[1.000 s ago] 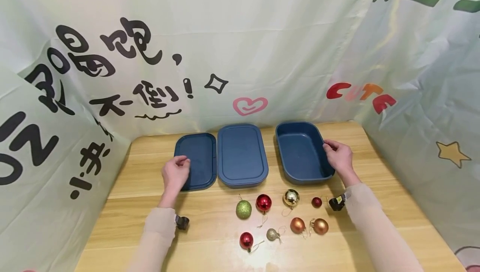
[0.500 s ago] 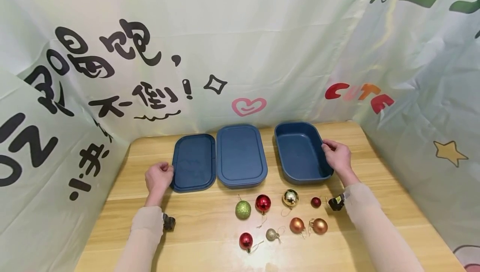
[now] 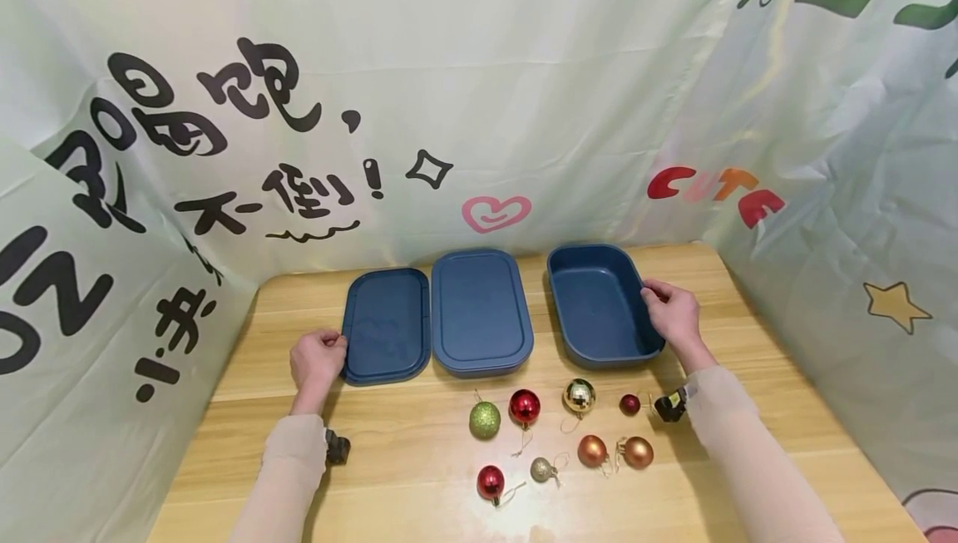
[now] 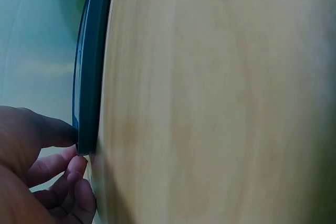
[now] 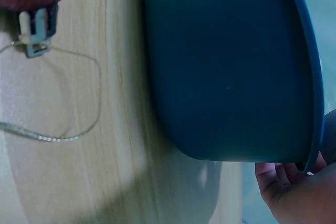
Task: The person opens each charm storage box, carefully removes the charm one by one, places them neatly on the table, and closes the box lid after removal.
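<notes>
At the left of the table lies a flat dark blue lid [image 3: 387, 318], and my left hand [image 3: 318, 358] is at its left edge. In the left wrist view the thumb rests on the rim of the lid [image 4: 90, 77] while the curled fingers sit under and beside the edge, pinching it. At the right stands an uncovered deep blue food container [image 3: 599, 298]. My right hand [image 3: 676, 313] grips its right rim; in the right wrist view the fingers curl around the rim of the container [image 5: 310, 66], partly hidden behind it.
Between lid and container stands a second blue container [image 3: 481, 306] with its lid on. Several Christmas baubles lie in front, including a green glitter bauble [image 3: 485, 420], a red bauble [image 3: 525, 407] and a gold bauble [image 3: 580, 396]. Printed cloth [image 3: 554, 111] hangs behind the table.
My left hand has moved left from over the lid to its left edge, and the fingers have come down onto the rim. The right hand stays on the container's rim.
</notes>
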A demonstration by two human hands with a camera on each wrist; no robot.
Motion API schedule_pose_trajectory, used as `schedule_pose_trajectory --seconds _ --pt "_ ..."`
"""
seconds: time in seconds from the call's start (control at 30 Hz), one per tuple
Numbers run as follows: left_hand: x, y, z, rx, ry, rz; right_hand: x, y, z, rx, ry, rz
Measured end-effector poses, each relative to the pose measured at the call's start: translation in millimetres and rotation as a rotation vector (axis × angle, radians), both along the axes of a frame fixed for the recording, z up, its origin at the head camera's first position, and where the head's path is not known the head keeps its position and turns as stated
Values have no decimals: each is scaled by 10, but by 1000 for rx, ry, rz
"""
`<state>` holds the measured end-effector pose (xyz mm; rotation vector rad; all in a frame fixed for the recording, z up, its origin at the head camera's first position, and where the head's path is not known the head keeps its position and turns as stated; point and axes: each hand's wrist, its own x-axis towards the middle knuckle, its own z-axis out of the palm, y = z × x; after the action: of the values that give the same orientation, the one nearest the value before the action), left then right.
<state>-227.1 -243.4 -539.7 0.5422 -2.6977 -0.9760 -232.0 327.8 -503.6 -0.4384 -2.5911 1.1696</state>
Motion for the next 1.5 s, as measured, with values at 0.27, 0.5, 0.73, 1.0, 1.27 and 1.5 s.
schedule_pose_trajectory --seconds 0.27,0.5,0.73,1.0,1.27,1.5 --pt "-2 4 11 -1 -29 3 7 1 -10 -9 -4 1" --pt "7 -2 49 0 -2 10 15 -2 -5 -19 -11 8" --pt "5 -28 91 65 38 -27 24 1 -1 -26 -15 19" --pt "-32 -59 151 248 95 -9 26 -7 4 -35 -9 14" --pt "10 -25 336 400 83 -31 14 5 -9 -30 -9 10" --pt "28 16 438 583 95 -64 6 13 -24 -32 -9 12"
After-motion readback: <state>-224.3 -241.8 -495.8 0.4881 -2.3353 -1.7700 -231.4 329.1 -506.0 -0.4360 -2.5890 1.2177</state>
